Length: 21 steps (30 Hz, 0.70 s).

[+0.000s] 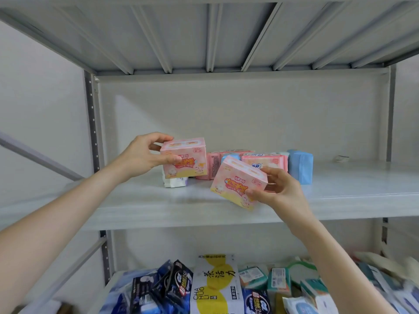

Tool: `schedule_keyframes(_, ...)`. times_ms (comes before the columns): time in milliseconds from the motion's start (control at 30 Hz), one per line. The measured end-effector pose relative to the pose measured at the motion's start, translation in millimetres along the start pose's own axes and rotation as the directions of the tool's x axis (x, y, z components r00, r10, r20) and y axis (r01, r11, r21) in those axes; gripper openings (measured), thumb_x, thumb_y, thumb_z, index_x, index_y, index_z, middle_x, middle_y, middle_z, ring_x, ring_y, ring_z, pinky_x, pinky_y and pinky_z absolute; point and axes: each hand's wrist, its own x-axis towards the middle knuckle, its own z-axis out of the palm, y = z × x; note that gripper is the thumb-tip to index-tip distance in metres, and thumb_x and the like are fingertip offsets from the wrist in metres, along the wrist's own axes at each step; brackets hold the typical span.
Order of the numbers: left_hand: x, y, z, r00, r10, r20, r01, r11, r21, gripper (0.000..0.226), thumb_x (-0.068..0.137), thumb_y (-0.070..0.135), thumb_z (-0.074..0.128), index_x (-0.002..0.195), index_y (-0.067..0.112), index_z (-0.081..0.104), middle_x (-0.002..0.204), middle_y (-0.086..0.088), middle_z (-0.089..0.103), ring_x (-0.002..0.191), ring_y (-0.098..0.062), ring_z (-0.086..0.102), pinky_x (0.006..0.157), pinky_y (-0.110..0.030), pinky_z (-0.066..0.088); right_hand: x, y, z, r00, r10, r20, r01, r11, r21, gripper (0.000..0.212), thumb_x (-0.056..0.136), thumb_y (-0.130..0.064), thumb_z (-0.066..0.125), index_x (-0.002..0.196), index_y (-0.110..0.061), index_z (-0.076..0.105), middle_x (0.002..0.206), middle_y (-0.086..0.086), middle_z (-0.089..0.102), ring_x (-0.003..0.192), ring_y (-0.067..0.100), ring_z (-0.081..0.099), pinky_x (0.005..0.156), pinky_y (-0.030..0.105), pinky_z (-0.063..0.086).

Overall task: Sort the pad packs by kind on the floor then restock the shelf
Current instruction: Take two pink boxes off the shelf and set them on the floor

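Two pink boxes up at the middle shelf [136,200], one per hand, that's what my feed gives me. Left hand [145,152] grips the left pink box [186,159]: thumb pressed on the front face, fingers curled over the top rear edge. That box is upright, right above a small white pack [175,182] lying on the shelf board. I can't tell whether the two touch.

Right hand [278,191] pinches the right pink box [238,182] at its right end, thumb on the front face, fingers curled over the upper right edge. This box is tilted, right end lower than left, low over the front part of the board; contact with the board, I can't tell.

Behind both boxes a row of pink packs [265,160] lies bunched together, and a light blue pack [300,165] stands against the row's right end.

Below that board it's a jumble: dark blue packs [172,288] at left, a white-and-yellow pack [215,284] in the middle, teal packs [278,279] at right.
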Motion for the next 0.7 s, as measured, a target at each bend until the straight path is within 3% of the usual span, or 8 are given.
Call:
schedule_keyframes(333,-86.2,32.2,15.6,0.993,-0.089,0.08,0.091,0.996,-0.018,0.062,0.047,0.06,0.081,0.103,0.041,0.063,0.108,0.024,0.064,0.087,0.014,0.058,0.065,-0.004,0.043,-70.2,-22.9,-26.7,0.994,0.108,0.02,-0.106,0.99,-0.089,0.059,0.062,-0.018,0.089,0.111,-0.03,0.058,0.097,-0.013,0.071,0.087,0.0,0.068,0.072,0.023,0.053)
schedule_keyframes(533,-148.6,50.9,38.2,0.976,-0.172,0.136,0.172,0.985,0.007,0.077,0.05,0.059,0.08,0.119,0.034,0.059,0.115,0.018,0.063,0.101,0.002,0.059,0.073,-0.018,0.045,-123.3,-20.1,-47.6,0.975,0.208,0.075,-0.197,0.972,-0.131,0.065,0.059,-0.014,0.09,0.115,-0.023,0.057,0.103,-0.009,0.069,0.094,0.005,0.066,0.079,0.027,0.054)
schedule_keyframes(700,-193.0,74.2,58.7,0.966,-0.234,0.108,0.23,0.972,0.049,0.08,0.054,0.054,0.078,0.127,0.029,0.056,0.118,0.016,0.06,0.104,0.003,0.054,0.082,-0.022,0.044,-156.8,-20.7,-65.9,0.955,0.262,0.139,-0.242,0.96,-0.143,0.063,0.061,-0.013,0.089,0.113,-0.026,0.056,0.103,-0.01,0.068,0.093,0.003,0.065,0.066,0.019,0.055)
